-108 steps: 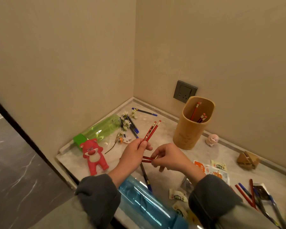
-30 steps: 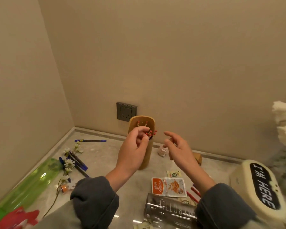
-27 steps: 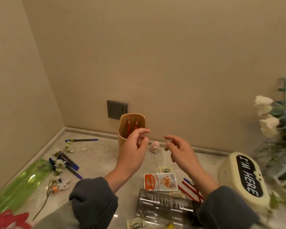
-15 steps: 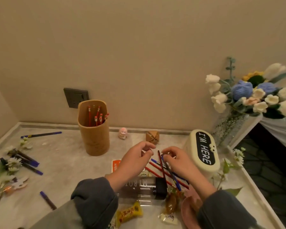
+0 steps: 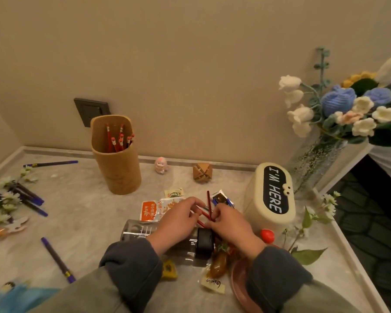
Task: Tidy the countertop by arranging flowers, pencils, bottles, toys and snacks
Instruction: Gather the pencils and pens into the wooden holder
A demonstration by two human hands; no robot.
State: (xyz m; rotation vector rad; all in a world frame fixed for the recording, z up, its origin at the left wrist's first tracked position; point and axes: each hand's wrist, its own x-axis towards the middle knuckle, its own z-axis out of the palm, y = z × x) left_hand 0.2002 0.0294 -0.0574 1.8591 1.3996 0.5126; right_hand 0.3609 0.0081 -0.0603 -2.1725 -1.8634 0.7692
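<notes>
My left hand (image 5: 176, 220) and my right hand (image 5: 230, 227) meet over the counter in front of me. Both pinch red pencils (image 5: 208, 201): one stands nearly upright between the hands, another slants under my left fingertips. Blue pens (image 5: 221, 201) lie just behind my right hand. A bamboo holder (image 5: 117, 170) at the back left holds several red pencils (image 5: 119, 141). A dark clear bottle (image 5: 142, 230) lies on its side beneath my wrists. Snack packets (image 5: 149, 211) lie just beyond my left hand.
A cream "I'M HERE" box (image 5: 271, 199) stands right of my hands, a vase of knitted flowers (image 5: 348, 105) behind it. Blue pens (image 5: 29, 199) and daisies (image 5: 7, 197) lie at the left. A pink toy (image 5: 160, 164) and wooden puzzle (image 5: 202, 172) sit by the wall.
My left hand dropped red pencils into the bamboo holder. The view swung right, and both hands came down onto the red pencils near the cream box and took hold of them.
</notes>
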